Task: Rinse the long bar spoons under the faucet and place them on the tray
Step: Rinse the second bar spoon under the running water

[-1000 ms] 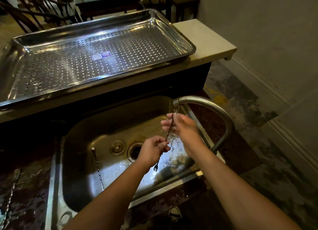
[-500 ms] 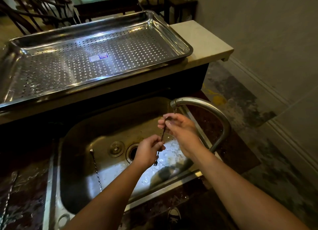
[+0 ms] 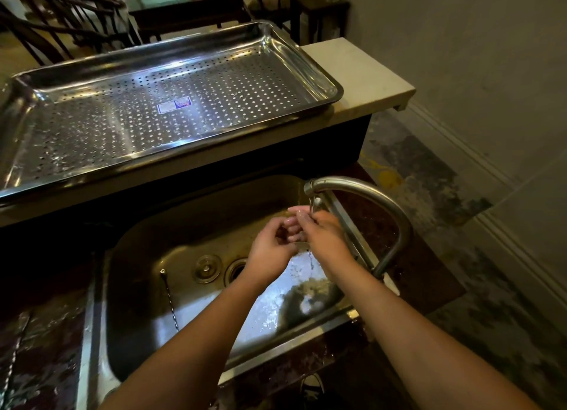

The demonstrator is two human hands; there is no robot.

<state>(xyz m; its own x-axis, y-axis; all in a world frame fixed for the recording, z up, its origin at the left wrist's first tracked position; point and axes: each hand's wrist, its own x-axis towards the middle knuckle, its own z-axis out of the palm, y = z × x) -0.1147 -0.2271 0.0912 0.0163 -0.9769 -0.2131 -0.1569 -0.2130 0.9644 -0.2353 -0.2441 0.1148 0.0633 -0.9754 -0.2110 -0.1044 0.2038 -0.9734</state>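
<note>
My left hand (image 3: 270,253) and my right hand (image 3: 319,234) are pressed together under the faucet spout (image 3: 313,185), over the steel sink (image 3: 147,241). Both close around a thin dark bar spoon, which is almost fully hidden between the fingers. A thin stream of water (image 3: 311,257) falls past the hands. A second bar spoon (image 3: 168,299) with a twisted stem lies in the left part of the basin. The perforated steel tray (image 3: 319,72) sits on the raised ledge behind the sink and holds nothing but a small label.
A third twisted spoon (image 3: 12,363) lies on the wet dark counter at the far left. The curved faucet neck (image 3: 395,222) arches over the sink's right rim. The drain (image 3: 236,270) and its stopper (image 3: 207,268) are mid-basin. Floor lies to the right.
My hands have closed together and risen nearer the spout. The spoon, which stood plainly visible between them before, is now covered by the fingers.
</note>
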